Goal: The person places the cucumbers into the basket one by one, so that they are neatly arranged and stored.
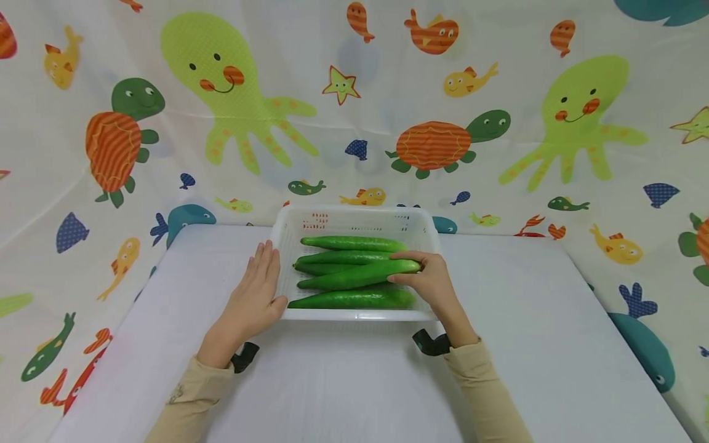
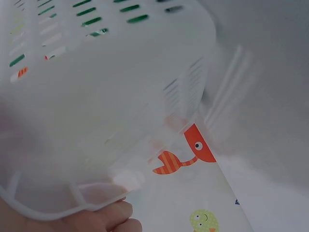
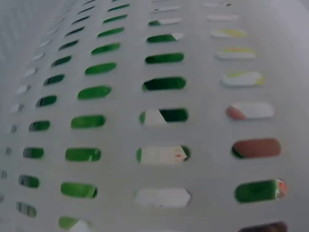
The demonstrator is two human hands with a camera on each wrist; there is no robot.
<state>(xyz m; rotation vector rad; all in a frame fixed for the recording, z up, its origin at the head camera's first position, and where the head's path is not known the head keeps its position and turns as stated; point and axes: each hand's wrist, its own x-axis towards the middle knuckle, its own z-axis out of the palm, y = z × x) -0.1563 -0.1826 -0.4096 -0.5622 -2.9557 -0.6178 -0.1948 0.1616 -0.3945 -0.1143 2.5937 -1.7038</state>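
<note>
A white plastic basket (image 1: 360, 315) holds several long green cucumbers lying side by side. My right hand (image 1: 432, 280) is over the basket's right end, its thumb and fingers pinching the right tip of one cucumber (image 1: 354, 276) that lies slantwise over others. My left hand (image 1: 252, 298) rests along the basket's left side with straight fingers, the thumb near the front corner. In the left wrist view, fingertips (image 2: 120, 215) show at the basket rim (image 2: 58, 212). Through the slots in the basket wall (image 3: 207, 135), the right wrist view shows green cucumber skin.
The basket stands on a white-covered table (image 1: 343, 381). Behind it hangs a white curtain (image 1: 310, 55) printed with sea animals, reaching down to the table's back and side edges. A black wrist camera (image 1: 432, 343) sits below the right hand, another (image 1: 245, 357) below the left.
</note>
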